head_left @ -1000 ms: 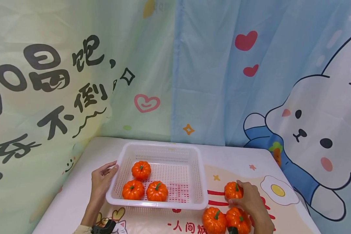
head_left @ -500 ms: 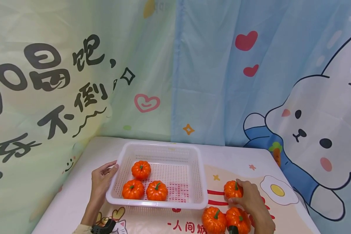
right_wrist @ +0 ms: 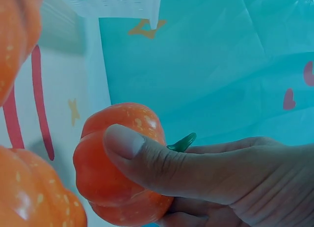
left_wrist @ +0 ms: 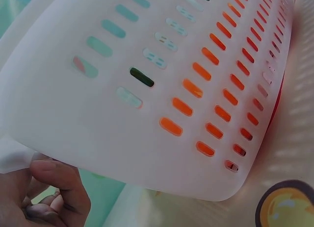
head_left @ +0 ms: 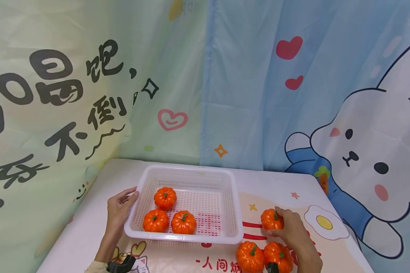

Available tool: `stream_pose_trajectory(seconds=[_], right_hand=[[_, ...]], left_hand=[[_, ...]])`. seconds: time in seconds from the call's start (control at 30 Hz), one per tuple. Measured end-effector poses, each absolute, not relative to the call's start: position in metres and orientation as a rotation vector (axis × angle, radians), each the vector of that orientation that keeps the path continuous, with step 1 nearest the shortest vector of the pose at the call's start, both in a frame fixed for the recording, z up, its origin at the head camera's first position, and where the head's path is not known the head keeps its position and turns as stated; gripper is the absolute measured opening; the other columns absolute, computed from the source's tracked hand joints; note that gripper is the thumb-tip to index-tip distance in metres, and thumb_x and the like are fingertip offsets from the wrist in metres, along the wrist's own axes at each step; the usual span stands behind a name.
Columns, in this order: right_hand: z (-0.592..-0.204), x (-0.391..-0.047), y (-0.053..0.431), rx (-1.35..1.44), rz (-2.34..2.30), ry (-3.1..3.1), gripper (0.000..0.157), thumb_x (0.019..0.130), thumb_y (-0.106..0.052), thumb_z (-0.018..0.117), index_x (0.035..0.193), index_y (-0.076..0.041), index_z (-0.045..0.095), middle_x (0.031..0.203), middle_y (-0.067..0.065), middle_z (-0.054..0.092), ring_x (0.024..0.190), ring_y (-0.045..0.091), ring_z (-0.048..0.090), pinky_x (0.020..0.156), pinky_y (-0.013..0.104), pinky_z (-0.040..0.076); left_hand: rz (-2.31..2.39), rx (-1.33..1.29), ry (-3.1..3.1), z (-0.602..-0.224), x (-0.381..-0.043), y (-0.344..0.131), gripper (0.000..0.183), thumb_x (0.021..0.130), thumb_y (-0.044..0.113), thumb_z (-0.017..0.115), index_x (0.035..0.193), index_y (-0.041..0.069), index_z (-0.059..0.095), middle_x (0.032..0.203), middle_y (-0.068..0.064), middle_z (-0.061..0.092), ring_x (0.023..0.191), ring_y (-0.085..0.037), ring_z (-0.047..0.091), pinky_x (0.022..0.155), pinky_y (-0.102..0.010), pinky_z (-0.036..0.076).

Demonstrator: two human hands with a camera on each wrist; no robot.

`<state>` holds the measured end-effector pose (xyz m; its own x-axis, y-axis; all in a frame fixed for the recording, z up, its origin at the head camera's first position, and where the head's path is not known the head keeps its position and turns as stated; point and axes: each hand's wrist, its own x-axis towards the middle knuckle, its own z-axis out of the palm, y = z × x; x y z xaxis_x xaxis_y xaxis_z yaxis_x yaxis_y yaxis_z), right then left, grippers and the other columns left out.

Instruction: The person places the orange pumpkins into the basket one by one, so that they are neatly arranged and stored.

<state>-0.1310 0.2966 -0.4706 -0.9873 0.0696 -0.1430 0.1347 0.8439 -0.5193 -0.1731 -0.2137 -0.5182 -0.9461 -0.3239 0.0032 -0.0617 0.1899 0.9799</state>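
Note:
My left hand (head_left: 120, 208) pinches the left rim of a white plastic basket (head_left: 184, 238); in the left wrist view the thumb and curled fingers (left_wrist: 49, 192) are at the rim's corner. Three small orange pumpkins lie in the basket's left part: one pumpkin (head_left: 165, 198) behind, another pumpkin (head_left: 155, 221) at front left and a third pumpkin (head_left: 183, 223) beside it. To the right of the basket, my right hand (head_left: 292, 231) grips a glossy orange pumpkin (right_wrist: 117, 183) with a green stem, thumb on its near side.
Two more pumpkins stand side by side at the table's front: a left pumpkin (head_left: 250, 258) near the basket's corner and a right pumpkin (head_left: 276, 254) below my right hand. A printed cloth (head_left: 276, 182) covers the table. A patterned curtain (head_left: 235, 113) hangs behind.
The right hand and its pumpkin have shifted slightly up and to the left in the head view. The left hand and the basket stay in place.

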Motion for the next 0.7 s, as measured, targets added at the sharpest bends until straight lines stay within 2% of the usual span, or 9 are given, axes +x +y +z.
stream_pose_trajectory(seconds=[0.7], right_hand=[[-0.4627,-0.1297,0.2910,0.097,-0.773,2.941,0.091,0.081,-0.009,0.096,0.157,0.010,0.048,0.149,0.038,0.059,0.136,0.058,0.057,0.106,0.064,0.056]], left_hand=[[-1.842,0.401,-2.255,-0.5200,-0.1741,-0.2154,0.048,0.108,0.034,0.070,0.145,0.003,0.069,0.122,-0.022,0.077,0.081,-0.008,0.069,0.072,-0.020,0.063]])
